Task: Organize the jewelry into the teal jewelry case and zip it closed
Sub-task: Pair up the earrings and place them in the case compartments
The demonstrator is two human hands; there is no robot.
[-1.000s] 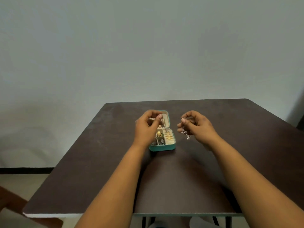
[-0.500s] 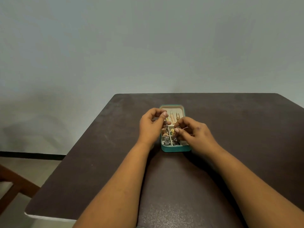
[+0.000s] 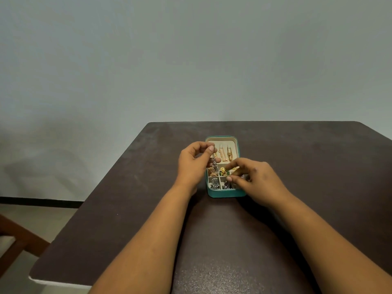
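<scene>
Nearest the viewer, on the dark table (image 3: pixel 131 209), both forearms reach forward and meet at the teal jewelry case (image 3: pixel 227 193), which lies open with its long axis running away from the person. At the case's near right corner the right hand (image 3: pixel 257 183) sits low over the compartments, fingers curled and fingertips (image 3: pixel 229 178) drawn together at the near-middle compartment; whether they pinch a small piece there or only press it down cannot be told. On the case's left side and a little farther back, the left hand (image 3: pixel 194 164) is raised, thumb and forefinger pinching the top of a silver dangling earring (image 3: pixel 214 164) that hangs straight down over the left column of compartments, above the gold pieces (image 3: pixel 214 171). Its free end is directly above the case, so by my judgement the coming move is mostly a plain lowering by the left hand, the nearer one to that column, into whichever slot is meant. A silver earring (image 3: pixel 214 183) already lies in the near left compartment. Beyond the hands, at the case's far end, gold chains (image 3: pixel 225 153) lie lengthwise on the cream lining. Zipping is not yet begun.
</scene>
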